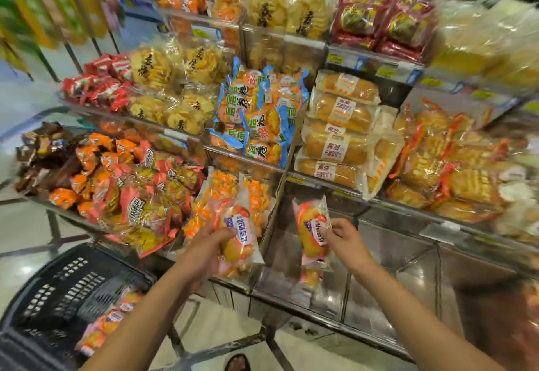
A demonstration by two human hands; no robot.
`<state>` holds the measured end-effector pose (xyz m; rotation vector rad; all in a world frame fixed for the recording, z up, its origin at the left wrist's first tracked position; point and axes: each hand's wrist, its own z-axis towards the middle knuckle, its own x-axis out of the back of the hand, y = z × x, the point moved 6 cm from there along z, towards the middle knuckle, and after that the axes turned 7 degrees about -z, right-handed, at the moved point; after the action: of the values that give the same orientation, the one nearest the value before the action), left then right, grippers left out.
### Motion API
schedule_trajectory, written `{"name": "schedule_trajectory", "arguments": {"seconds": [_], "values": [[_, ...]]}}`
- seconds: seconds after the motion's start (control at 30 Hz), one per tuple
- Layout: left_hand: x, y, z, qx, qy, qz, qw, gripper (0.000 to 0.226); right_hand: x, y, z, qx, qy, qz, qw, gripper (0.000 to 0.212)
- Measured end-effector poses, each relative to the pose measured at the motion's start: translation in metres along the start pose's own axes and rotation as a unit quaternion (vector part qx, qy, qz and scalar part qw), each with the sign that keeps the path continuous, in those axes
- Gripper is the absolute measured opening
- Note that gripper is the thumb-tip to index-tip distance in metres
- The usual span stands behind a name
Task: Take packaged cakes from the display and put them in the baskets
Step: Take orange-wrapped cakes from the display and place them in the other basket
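My left hand (204, 249) grips a packaged cake (237, 235) in a clear wrapper with pink edges and a white label, held over the front edge of the lowest shelf. My right hand (345, 239) pinches a second, matching packaged cake (310, 230) by its right edge; it hangs upright in front of the steel bin. A black plastic basket (61, 289) sits low at the left, with several of the same cakes (108, 324) lying in its right side.
The tiered steel display (335, 280) holds packs of orange snacks (140, 195), blue-edged packs (256, 114), long bread loaves (335, 134) and yellow cakes (446, 166). A steel divider runs between my hands. The tiled floor and a sandalled foot (237, 363) show below.
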<state>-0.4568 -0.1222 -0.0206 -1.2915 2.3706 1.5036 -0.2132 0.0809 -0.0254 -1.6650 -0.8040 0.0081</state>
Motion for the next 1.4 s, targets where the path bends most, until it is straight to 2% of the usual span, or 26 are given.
{"name": "schedule_trajectory", "arguments": {"seconds": [0.07, 0.17, 0.3, 0.4, 0.53, 0.63, 0.73, 0.77, 0.83, 0.9, 0.97, 1.03, 1.07, 1.13, 1.27, 1.3, 1.4], "values": [[0.001, -0.008, -0.017, -0.006, 0.0, -0.014, 1.0, 0.07, -0.004, -0.005, -0.02, -0.007, -0.028, 0.053, 0.998, 0.015], [0.001, -0.015, -0.054, -0.035, 0.0, -0.013, 0.999, 0.052, -0.018, -0.007, -0.05, -0.022, -0.088, 0.134, 0.987, 0.024], [0.015, -0.027, -0.104, -0.065, 0.027, 0.012, 0.997, 0.051, -0.053, -0.023, -0.093, -0.075, -0.177, 0.242, 0.951, 0.025], [0.031, -0.035, -0.128, -0.078, 0.067, 0.053, 0.993, 0.04, -0.075, -0.032, -0.11, -0.11, -0.193, 0.298, 0.928, 0.026], [0.073, -0.043, -0.166, -0.08, 0.109, 0.022, 0.991, 0.051, -0.128, -0.054, -0.143, -0.114, -0.28, 0.273, 0.913, 0.035], [0.115, -0.046, -0.187, -0.083, 0.145, -0.001, 0.986, 0.048, -0.175, -0.072, -0.157, -0.096, -0.308, 0.238, 0.916, 0.039], [0.162, -0.044, -0.204, -0.093, 0.182, -0.005, 0.979, 0.048, -0.232, -0.087, -0.165, -0.078, -0.337, 0.198, 0.917, 0.074], [0.179, -0.042, -0.21, -0.101, 0.196, -0.005, 0.975, 0.051, -0.253, -0.095, -0.171, -0.076, -0.354, 0.188, 0.913, 0.071], [0.219, -0.034, -0.221, -0.127, 0.22, 0.005, 0.967, 0.065, -0.298, -0.108, -0.181, -0.066, -0.377, 0.171, 0.908, 0.047], [0.262, -0.028, -0.23, -0.13, 0.232, 0.009, 0.964, 0.075, -0.343, -0.12, -0.186, -0.06, -0.371, 0.152, 0.914, 0.04], [0.305, -0.019, -0.24, -0.136, 0.248, -0.001, 0.959, 0.055, -0.391, -0.132, -0.191, -0.065, -0.381, 0.151, 0.91, 0.038], [0.35, -0.011, -0.245, -0.142, 0.277, -0.022, 0.95, 0.031, -0.438, -0.141, -0.194, -0.09, -0.383, 0.141, 0.909, 0.022], [0.372, -0.008, -0.246, -0.139, 0.286, -0.035, 0.947, 0.027, -0.461, -0.141, -0.191, -0.101, -0.379, 0.136, 0.91, 0.018], [0.41, 0.0, -0.249, -0.141, 0.307, -0.053, 0.94, 0.025, -0.501, -0.144, -0.187, -0.112, -0.376, 0.109, 0.913, 0.025], [0.479, 0.009, -0.253, -0.136, 0.339, -0.052, 0.93, 0.022, -0.577, -0.134, -0.17, -0.12, -0.396, 0.046, 0.909, 0.055], [0.494, 0.01, -0.253, -0.134, 0.344, -0.05, 0.928, 0.026, -0.595, -0.129, -0.166, -0.13, -0.404, 0.04, 0.905, 0.057], [0.537, 0.001, -0.243, -0.121, 0.351, -0.065, 0.926, 0.04, -0.645, -0.107, -0.148, -0.138, -0.424, -0.003, 0.895, 0.037]]}}
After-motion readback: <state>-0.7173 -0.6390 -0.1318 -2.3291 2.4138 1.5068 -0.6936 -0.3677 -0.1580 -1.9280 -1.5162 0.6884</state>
